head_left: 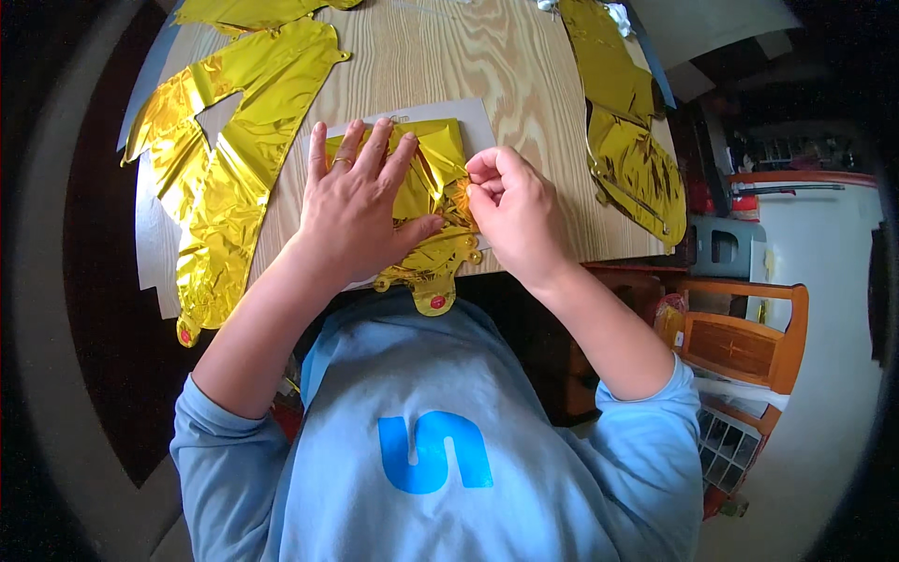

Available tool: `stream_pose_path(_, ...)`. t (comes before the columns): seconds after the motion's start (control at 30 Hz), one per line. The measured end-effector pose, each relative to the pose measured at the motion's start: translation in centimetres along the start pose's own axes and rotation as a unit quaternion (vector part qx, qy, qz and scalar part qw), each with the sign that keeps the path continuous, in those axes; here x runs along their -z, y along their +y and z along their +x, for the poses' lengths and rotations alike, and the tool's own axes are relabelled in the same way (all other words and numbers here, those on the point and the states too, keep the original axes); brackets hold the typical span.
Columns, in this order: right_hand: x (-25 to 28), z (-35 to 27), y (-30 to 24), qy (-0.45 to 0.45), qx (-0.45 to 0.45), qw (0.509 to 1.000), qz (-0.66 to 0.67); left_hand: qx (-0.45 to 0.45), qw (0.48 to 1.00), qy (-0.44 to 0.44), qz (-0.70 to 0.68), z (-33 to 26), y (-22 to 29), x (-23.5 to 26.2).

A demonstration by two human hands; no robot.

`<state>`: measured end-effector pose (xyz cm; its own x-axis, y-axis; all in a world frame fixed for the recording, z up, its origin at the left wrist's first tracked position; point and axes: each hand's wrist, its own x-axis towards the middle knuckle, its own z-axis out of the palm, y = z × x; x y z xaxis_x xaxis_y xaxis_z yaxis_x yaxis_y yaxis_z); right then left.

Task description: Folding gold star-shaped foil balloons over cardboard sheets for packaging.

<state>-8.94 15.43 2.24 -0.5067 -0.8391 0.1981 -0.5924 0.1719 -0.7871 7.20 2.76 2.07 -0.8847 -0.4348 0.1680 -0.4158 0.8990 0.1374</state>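
Observation:
A gold foil balloon (pixel 433 155), flat and partly folded, lies on a thin grey board (pixel 478 117) at the table's near edge. My left hand (pixel 361 201) presses down on it, palm flat and fingers spread, with a ring on one finger. At the foil's right edge, my right hand (pixel 520 215) pinches a crumpled bit of the foil between thumb and fingers. The balloon's near end, with small round tabs and a red dot (pixel 437 302), hangs over the table edge toward me. Part of the foil is hidden beneath my left hand.
Another flat gold foil balloon (pixel 234 169) lies at the left, its tip past the table's edge. More gold foil (pixel 637 150) spreads along the right side, and a piece (pixel 248 11) lies at the far left. A wooden chair (pixel 735 342) and a grey stool (pixel 726 245) stand right of the wood-grain table (pixel 426 56).

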Motion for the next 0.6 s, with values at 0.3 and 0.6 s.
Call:
stream_pose_path(0.3,0.0,-1.4,1.0,0.001,0.204,0.963,-0.177,0.002,0.999,0.036,-0.009,0.1,0.4,-0.3)
stream_pose_path(0.6,0.2,-1.9,0.7,0.004,0.247,0.925,-0.290,0.006,0.997,0.074,0.011,0.1,0.5,-1.3)
